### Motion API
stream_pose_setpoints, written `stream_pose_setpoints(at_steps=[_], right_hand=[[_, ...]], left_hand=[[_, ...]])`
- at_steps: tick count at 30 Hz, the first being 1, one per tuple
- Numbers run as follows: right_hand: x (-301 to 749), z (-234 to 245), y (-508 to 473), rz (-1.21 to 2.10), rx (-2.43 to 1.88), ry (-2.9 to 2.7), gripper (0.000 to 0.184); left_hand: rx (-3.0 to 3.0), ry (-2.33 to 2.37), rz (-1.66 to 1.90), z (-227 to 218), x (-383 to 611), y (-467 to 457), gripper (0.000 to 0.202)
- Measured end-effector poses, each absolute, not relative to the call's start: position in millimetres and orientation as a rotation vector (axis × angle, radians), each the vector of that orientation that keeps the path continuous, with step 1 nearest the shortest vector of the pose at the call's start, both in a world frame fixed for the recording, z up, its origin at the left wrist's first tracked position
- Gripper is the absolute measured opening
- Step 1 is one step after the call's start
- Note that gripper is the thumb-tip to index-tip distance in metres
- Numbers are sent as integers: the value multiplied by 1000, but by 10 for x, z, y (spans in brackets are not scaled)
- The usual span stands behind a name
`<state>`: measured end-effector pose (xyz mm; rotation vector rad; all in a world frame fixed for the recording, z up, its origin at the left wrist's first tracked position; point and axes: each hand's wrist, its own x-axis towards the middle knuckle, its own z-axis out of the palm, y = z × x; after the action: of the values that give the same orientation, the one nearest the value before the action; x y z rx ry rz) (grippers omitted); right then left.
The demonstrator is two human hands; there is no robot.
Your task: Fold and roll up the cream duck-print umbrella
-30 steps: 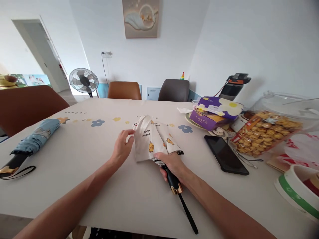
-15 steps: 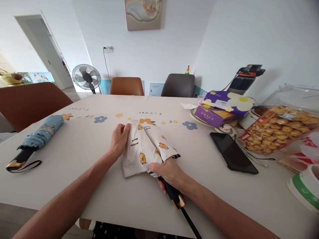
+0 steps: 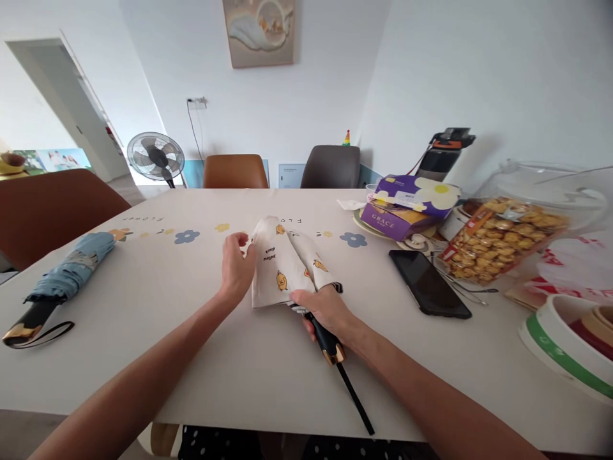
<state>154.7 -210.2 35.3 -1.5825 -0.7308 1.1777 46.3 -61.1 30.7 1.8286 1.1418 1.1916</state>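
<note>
A collapsed white umbrella printed with yellow ducks lies on the table in front of me. My right hand is closed around its black, gold-tipped handle, whose black wrist strap trails toward the table's near edge. My left hand pinches the left fold of the white canopy, fingers curled on the fabric.
A folded blue umbrella lies at the left. A black phone, a purple box, a bag of snacks and a green-rimmed bowl crowd the right side. Chairs and a fan stand beyond the table.
My left hand has gone from reaching at the canopy to gripping its left fold. The right hand keeps hold of the handle. The view has shifted slightly.
</note>
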Motion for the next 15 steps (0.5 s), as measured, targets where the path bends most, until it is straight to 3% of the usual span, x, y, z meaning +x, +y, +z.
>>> stream_pose_setpoints(at_steps=[6,15], right_hand=[[1665,322,-2055,990,-1719,-711,12],[1742,374,-2057,905,-1678,-706,18]], left_hand=[[1736,914,905,558,919,-958,39],[1114,650,636,530,1229,-977,38]])
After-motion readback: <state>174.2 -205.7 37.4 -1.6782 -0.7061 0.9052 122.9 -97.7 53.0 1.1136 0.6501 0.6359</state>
